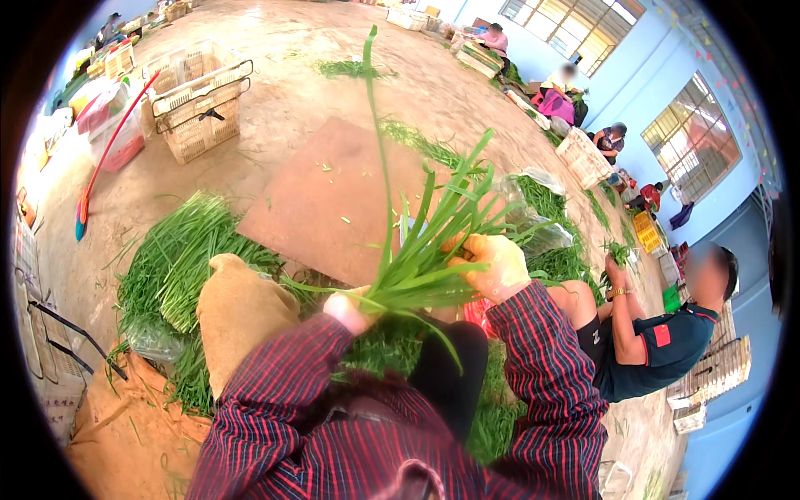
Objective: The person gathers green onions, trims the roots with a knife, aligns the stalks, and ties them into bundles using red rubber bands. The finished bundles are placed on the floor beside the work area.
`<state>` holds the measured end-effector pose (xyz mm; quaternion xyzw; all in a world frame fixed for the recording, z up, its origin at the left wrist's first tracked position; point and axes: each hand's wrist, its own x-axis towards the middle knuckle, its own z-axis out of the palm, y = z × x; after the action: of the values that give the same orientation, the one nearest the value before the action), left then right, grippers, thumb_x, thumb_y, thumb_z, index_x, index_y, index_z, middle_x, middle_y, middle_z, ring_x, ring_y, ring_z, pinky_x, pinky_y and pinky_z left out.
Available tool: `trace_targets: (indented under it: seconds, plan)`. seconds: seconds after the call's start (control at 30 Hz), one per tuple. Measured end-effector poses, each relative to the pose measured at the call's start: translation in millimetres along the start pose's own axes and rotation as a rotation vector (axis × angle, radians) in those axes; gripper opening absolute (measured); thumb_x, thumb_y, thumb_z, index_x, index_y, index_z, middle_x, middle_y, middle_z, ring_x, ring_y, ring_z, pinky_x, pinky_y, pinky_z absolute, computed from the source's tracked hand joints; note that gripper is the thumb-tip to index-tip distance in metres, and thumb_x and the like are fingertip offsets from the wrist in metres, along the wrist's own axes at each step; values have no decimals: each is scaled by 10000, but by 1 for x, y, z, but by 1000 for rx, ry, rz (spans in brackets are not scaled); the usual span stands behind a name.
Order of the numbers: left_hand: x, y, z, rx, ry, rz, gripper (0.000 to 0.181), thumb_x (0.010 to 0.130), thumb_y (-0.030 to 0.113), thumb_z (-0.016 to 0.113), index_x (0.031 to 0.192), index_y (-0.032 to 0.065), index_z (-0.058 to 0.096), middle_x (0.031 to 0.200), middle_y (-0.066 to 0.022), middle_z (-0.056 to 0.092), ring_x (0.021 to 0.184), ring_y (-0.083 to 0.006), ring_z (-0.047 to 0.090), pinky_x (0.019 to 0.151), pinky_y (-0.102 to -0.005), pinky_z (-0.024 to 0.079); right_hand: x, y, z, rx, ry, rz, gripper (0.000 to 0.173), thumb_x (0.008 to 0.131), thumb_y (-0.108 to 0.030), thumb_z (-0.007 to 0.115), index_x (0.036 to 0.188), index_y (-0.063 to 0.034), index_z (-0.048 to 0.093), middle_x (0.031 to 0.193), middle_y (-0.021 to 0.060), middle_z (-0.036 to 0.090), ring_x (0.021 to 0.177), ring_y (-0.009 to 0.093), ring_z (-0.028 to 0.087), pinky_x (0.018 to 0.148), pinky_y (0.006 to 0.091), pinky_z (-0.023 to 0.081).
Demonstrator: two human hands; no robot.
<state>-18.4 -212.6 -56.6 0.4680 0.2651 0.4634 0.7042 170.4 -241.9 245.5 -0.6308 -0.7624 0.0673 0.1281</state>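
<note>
My left hand [349, 311] grips the gathered lower end of a bunch of long flat green leaves, apparently garlic chives [415, 269]. One long leaf sticks up far above the others. My right hand [494, 265], in a pale yellowish glove, has its fingers curled on the leaves at the bunch's right side; the fingertips are partly hidden among them. Beyond the bunch lies a flat brown board [319, 200] with a few short stem bits on it. Left of my knee is a large heap of the same greens [194, 256], stems laid side by side.
More greens lie in clear plastic [544, 212] to the right. A seated person [650, 337] at my right holds a small bunch. Plastic crates [200, 106] stand ahead at left, near a red-handled broom [115, 140]. An orange sheet [137, 431] lies at lower left. Several people sit along the wall.
</note>
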Motion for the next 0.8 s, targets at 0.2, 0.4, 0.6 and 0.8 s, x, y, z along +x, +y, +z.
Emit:
trace_targets:
  seconds: [0.2, 0.4, 0.6, 0.8]
  plan:
    - [2, -9, -2, 169, 20, 30, 372, 864, 204, 683, 1210, 76, 639, 1061, -73, 719, 908, -143, 684, 797, -269, 525, 2, 14, 11, -314, 145, -110, 182, 806, -238, 634, 933, -142, 722, 742, 108, 683, 675, 278, 665, 643, 378, 528]
    - [0, -4, 0, 193, 35, 6, 374, 860, 211, 692, 1203, 72, 643, 1060, -72, 719, 924, -148, 682, 805, -268, 522, -1, 23, 7, 534, 30, 213, 186, 869, -174, 614, 927, -12, 684, 720, 68, 662, 614, 146, 629, 575, 271, 481]
    - [-1, -10, -5, 222, 35, -34, 373, 874, 144, 677, 1224, 28, 621, 1077, -84, 710, 945, -141, 669, 829, -262, 519, 3, 50, -49, 944, 278, 264, 220, 925, -244, 618, 1036, -59, 661, 866, 18, 686, 672, 74, 626, 589, 182, 411]
    - [-4, 13, 9, -388, 60, -240, 405, 979, 124, 288, 1177, -136, 527, 1232, -280, 567, 1127, -367, 573, 1030, -478, 452, 16, 5, -83, 725, 8, 27, 339, 916, -160, 592, 1219, -9, 621, 878, 46, 681, 642, 82, 588, 619, 219, 470]
